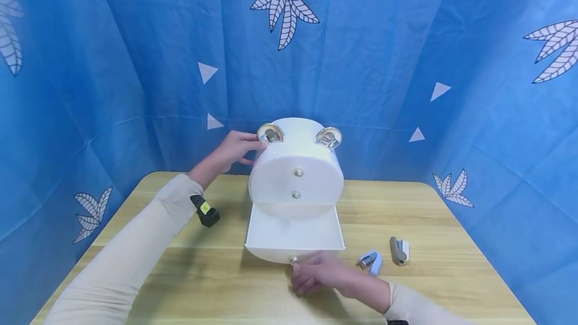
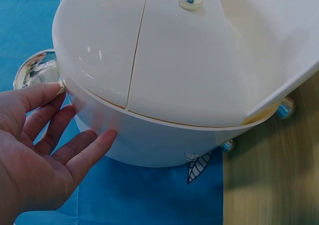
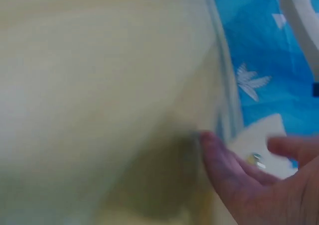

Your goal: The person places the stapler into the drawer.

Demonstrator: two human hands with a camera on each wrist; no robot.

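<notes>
Your left hand (image 1: pixel 230 150) steadies the round white plastic drawer box (image 1: pixel 295 164) on the wooden worktop (image 1: pixel 180 275) with straight fingers, while your right hand (image 1: pixel 318 275) seemingly pinches the knob of its pulled-out bottom drawer (image 1: pixel 293 237), which lies empty.

3 views: 1 overhead, 2 at the wrists.
Head camera looks forward and down over the wooden table (image 1: pixel 180 265); the left wrist camera sits close beside the white drawer box (image 2: pixel 189 75), shared with it; the right wrist view is near and blurred.
</notes>
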